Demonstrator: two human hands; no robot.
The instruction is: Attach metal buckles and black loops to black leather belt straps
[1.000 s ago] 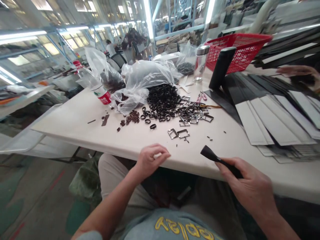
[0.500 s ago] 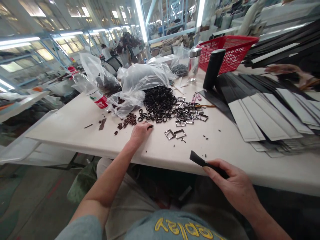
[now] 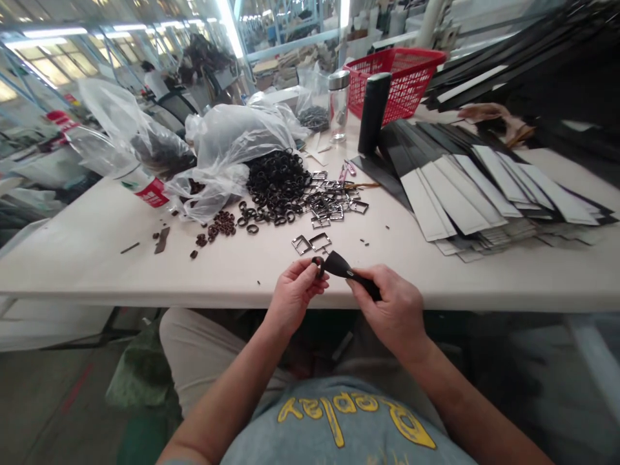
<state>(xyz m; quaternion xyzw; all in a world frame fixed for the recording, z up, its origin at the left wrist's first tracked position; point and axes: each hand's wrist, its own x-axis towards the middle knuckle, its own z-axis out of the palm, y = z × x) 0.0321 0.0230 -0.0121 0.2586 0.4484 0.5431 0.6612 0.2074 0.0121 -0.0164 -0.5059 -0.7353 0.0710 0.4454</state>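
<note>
Between the thumb and fingers of my left hand (image 3: 295, 289) is a small black loop (image 3: 318, 266), a belt keeper by its shape. My right hand (image 3: 390, 307) is closed on a folded black strap (image 3: 340, 266), whose wide end points left, close to the loop. Whether loop and strap touch I cannot tell. Just beyond my hands lie two rectangular metal buckles (image 3: 320, 242). Farther back a heap of black loops (image 3: 276, 187) rests beside a cluster of metal buckles (image 3: 332, 203).
Small brown loops (image 3: 221, 224) lie at left by a plastic bag (image 3: 242, 129) and a lying bottle (image 3: 150, 190). A glass bottle (image 3: 338, 110), a black flask (image 3: 374, 113) and a red basket (image 3: 402, 77) stand behind. Black and white strips (image 3: 460, 200) are fanned out at right.
My left hand has come back from the heap with a black loop. My right hand has brought the strap left and up, so both hands are now close together. The view has turned right.
</note>
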